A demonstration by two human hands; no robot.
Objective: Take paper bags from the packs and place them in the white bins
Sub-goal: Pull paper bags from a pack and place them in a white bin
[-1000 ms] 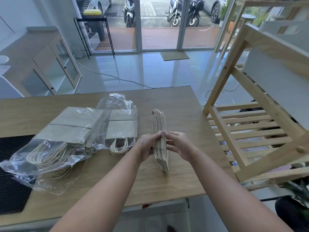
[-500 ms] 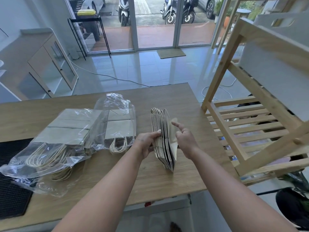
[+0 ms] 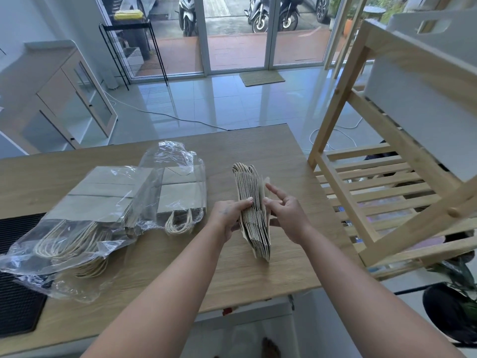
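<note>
My left hand (image 3: 227,215) clamps the left face of the stack of paper bags (image 3: 253,210), which stands on edge on the surface (image 3: 258,277), thumb laid over its top. My right hand (image 3: 286,215) is half open: index finger raised clear, thumb and lower fingers touching the rightmost bags, apparently peeling a few from the stack. It holds nothing firmly yet.

Recommended practice: keep the left grip firm so the stack does not fan out, and separate a clean bundle before lifting.

The two opened plastic packs (image 3: 103,210) lie to the left, bags partly inside, well apart from my hands.

The surface's right edge runs near the stack. Beyond it stands the wooden rack (image 3: 387,182), with a white bin (image 3: 426,104) on its upper level. The route right and upward looks open; the rack's slanted frame is the one obstruction to clear.
</note>
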